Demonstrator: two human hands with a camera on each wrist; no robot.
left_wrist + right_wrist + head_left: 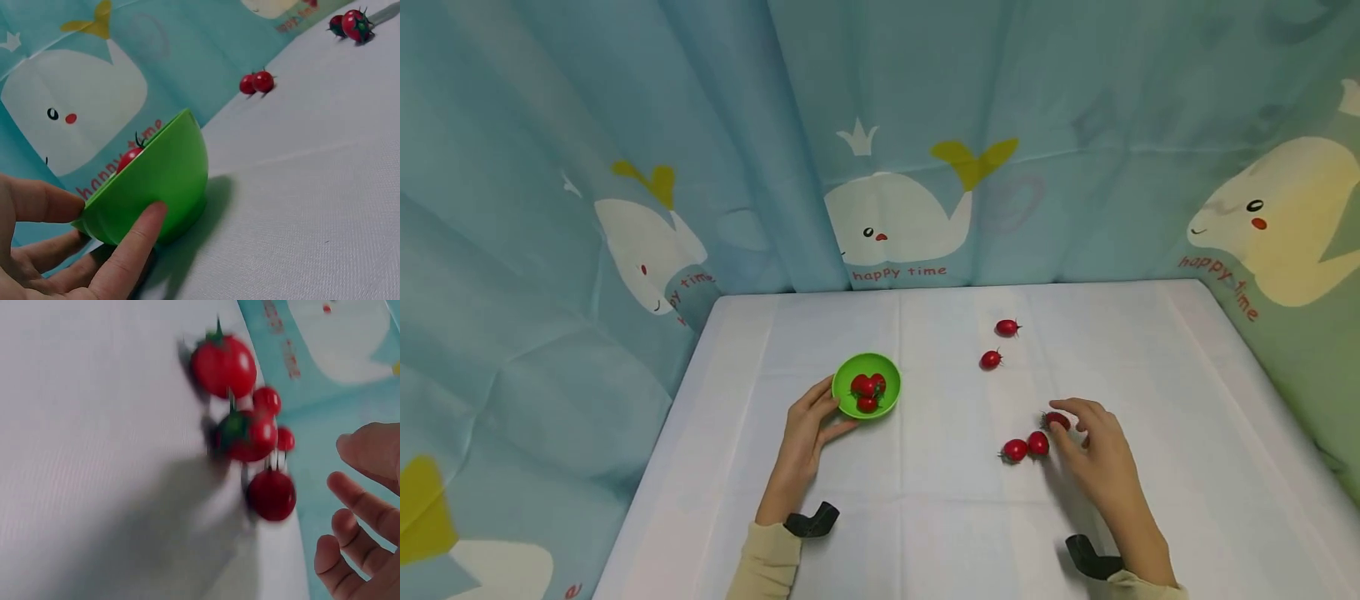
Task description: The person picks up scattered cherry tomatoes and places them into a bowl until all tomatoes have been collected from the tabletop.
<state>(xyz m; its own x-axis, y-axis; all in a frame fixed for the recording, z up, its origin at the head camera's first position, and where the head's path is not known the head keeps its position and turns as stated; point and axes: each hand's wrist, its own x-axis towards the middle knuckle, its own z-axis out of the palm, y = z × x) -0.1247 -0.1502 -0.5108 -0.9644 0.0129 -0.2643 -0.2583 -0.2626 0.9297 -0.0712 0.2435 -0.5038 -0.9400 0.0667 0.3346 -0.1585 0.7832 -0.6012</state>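
Observation:
A small green bowl [844,407] stands on the white table at mid-left, with several cherry tomatoes [867,386] inside. My left hand [806,435] holds it from the left, fingers at the rim and thumb [134,253] against the outer wall. To the right, my right hand [1097,454] hovers over a cherry tomato [1057,421], thumb and fingers parted around it in the head view. In the right wrist view its fingers [356,499] are spread with nothing between them. Two more cherry tomatoes, one left [1015,451] and one right [1038,444], lie just beside that one.
Farther back on the table lie two other cherry tomatoes, one nearer [991,360] and one farther [1007,328]. A white cloth [940,533] covers the table. Behind it hangs a blue curtain [737,108] printed with whales. Each wrist wears a black strap piece [812,521].

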